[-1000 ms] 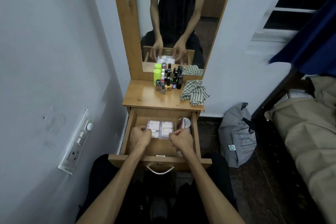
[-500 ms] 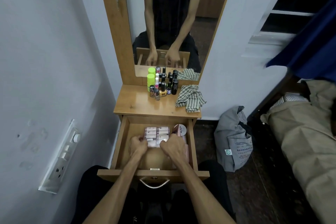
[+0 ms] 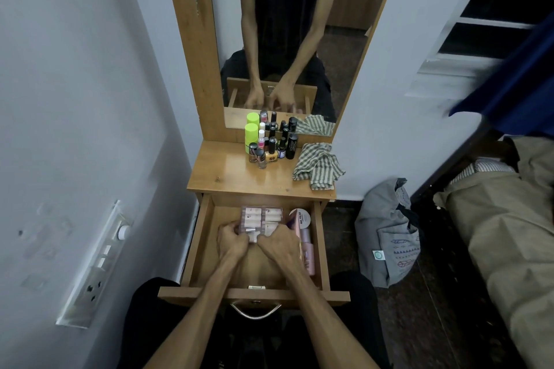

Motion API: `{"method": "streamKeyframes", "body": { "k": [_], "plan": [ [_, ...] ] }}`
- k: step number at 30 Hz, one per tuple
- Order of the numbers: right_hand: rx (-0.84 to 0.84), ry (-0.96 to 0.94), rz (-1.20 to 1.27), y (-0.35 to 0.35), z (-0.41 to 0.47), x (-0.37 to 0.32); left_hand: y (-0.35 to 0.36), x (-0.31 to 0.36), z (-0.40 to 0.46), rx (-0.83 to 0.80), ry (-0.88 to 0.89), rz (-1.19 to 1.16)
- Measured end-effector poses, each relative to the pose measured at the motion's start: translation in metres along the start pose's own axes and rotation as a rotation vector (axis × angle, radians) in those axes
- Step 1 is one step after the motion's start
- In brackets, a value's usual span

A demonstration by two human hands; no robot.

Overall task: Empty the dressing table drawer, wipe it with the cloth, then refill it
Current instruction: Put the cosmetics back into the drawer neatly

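Against the wall at 12 o'clock stands the wooden dressing table (image 3: 227, 177), its tall mirror (image 3: 287, 39) rising above the top. Below it, at 6 o'clock, the drawer (image 3: 207, 249) is pulled fully out. At 3 o'clock a grey bag (image 3: 386, 237) sits on the floor. On the tabletop, the striped cloth (image 3: 317, 166) lies crumpled at the right edge, with a cluster of small bottles (image 3: 269, 144) just beside it toward the mirror. Inside the drawer, a clear case of pink tubes (image 3: 263, 219) lies at the back, and a round nail polish tub (image 3: 299, 217) and a pink bottle (image 3: 307, 252) lie along the right wall. The left hand (image 3: 232, 241) and right hand (image 3: 277, 244) both curl their fingers round the case's near edge, grasping it.
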State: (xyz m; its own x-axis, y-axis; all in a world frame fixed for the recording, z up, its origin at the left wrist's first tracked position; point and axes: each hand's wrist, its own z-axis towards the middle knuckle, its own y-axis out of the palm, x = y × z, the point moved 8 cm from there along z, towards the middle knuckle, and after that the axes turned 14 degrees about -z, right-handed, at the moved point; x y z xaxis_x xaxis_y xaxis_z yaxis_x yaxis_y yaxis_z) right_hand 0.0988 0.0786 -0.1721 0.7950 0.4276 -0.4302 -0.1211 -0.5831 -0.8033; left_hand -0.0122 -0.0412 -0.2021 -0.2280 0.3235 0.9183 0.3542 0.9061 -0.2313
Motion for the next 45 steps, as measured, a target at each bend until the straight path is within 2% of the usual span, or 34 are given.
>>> {"method": "streamKeyframes", "body": {
  "k": [6,14,32,45],
  "plan": [
    [0.026,0.012,0.031,-0.011,-0.016,-0.004,0.0,0.001,-0.006,0.007,-0.019,-0.033],
    [0.037,-0.009,-0.113,-0.012,-0.013,-0.003,-0.001,-0.003,-0.003,0.011,-0.013,-0.017],
    [0.039,-0.054,-0.244,0.002,-0.017,-0.004,0.002,-0.009,0.006,-0.056,-0.016,-0.031],
    [0.041,-0.059,-0.222,0.001,-0.021,-0.007,0.0,-0.009,0.005,-0.064,0.006,0.037]
  ]
}}
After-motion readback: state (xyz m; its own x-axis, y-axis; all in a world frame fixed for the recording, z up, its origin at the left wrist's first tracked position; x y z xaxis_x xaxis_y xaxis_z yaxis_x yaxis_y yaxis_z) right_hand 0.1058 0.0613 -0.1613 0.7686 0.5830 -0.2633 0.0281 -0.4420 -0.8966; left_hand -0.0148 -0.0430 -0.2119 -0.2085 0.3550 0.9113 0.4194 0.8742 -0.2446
